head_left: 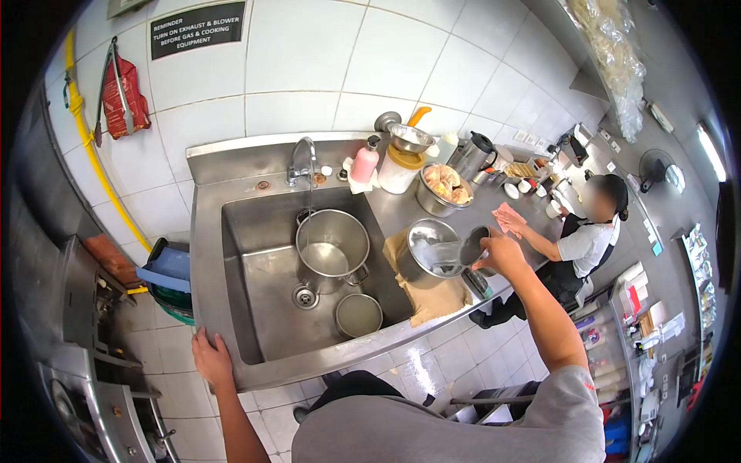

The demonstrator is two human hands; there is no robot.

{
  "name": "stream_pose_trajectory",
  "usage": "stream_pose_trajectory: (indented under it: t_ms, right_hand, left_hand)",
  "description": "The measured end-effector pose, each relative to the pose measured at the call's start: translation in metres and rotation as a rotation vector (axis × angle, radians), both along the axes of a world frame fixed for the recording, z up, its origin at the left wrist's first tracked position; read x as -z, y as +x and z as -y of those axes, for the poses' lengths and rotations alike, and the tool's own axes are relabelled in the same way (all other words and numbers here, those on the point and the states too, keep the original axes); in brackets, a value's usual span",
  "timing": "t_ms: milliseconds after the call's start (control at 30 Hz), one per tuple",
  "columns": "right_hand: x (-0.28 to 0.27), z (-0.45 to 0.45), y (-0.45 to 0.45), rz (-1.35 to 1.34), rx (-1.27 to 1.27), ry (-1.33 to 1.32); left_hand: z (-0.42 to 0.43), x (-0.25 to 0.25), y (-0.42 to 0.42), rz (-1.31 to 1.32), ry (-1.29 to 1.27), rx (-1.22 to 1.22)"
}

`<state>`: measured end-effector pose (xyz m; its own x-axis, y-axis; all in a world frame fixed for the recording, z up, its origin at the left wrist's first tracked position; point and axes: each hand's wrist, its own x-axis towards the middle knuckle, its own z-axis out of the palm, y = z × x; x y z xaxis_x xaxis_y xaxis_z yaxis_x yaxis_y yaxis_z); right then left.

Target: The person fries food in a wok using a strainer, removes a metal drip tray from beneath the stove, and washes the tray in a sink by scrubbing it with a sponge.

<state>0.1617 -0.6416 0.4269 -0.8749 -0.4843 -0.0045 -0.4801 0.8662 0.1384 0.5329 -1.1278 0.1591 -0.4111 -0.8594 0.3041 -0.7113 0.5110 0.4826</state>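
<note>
Your right hand (502,255) grips a grey, cylindrical metal cup (475,245) – tipped over the round silver metal pot (409,268) on brown cardboard (441,303) – while your left hand (212,358), fingers spread, rests at the stainless-steel sink counter's edge (208,297).

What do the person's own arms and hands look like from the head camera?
The left hand and right hand are ungloved, with no rings or watch that I can make out. The right arm has a short grey fabric sleeve with a small orange-red marking. The left forearm is bare; its sleeve is out of view.
</note>
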Motion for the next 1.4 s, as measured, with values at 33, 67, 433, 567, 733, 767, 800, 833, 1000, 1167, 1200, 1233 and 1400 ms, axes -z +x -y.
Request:
stream_pose_trajectory:
  t_ms: [33, 67, 433, 567, 733, 767, 800, 833, 1000, 1167, 1200, 1233, 1400]
  right_hand:
    - [-0.004, 0.004, -0.001, -0.003, -0.002, 0.001]
    - [-0.008, 0.007, -0.001, -0.015, -0.032, 0.049]
    - [-0.029, 0.051, -0.011, -0.152, -0.072, 0.502]
    - [-0.044, 0.096, -0.008, -0.165, -0.151, 0.144]
    - [0.012, 0.189, -0.020, 0.123, -0.262, -0.381]
    - [0.047, 0.208, -0.030, 0.167, -0.296, -0.435]
    - [0.087, 0.227, -0.042, 0.179, -0.349, -0.438]
    - [0.126, 0.244, -0.054, 0.262, -0.340, -0.401]
    - [0.355, 0.280, -0.142, 0.304, -0.460, -0.146]
    - [0.424, 0.356, -0.194, 0.848, -0.237, -0.530]
    - [0.403, 0.370, -0.200, 1.248, 0.037, -0.959]
    - [0.390, 0.396, -0.206, 1.412, 0.093, -1.115]
    - [0.323, 0.465, -0.243, 1.395, -0.037, -1.579]
  left_hand:
    - [0.001, 0.001, 0.000, 0.001, -0.018, 0.000]
    - [0.001, 0.002, 0.000, -0.001, -0.017, -0.001]
    - [0.001, 0.003, -0.002, -0.009, -0.054, -0.010]
    - [-0.004, -0.009, -0.004, -0.006, 0.019, -0.041]
    - [-0.005, -0.015, -0.002, -0.127, -0.058, -0.008]
    - [-0.002, -0.016, 0.000, -0.152, -0.037, -0.025]
    - [0.009, -0.005, 0.005, -0.138, -0.044, -0.076]
    - [0.021, 0.011, 0.013, -0.422, 0.115, -0.048]
    - [-0.015, -0.021, 0.111, -0.941, 0.346, -0.347]
    - [-0.127, -0.024, 0.228, -1.182, 0.604, -0.652]
    - [-0.157, -0.016, 0.243, -1.201, 0.550, -0.735]
    - [-0.185, -0.007, 0.254, -1.279, 0.572, -0.822]
    - [-0.313, 0.060, 0.292, -1.519, 0.600, -1.085]
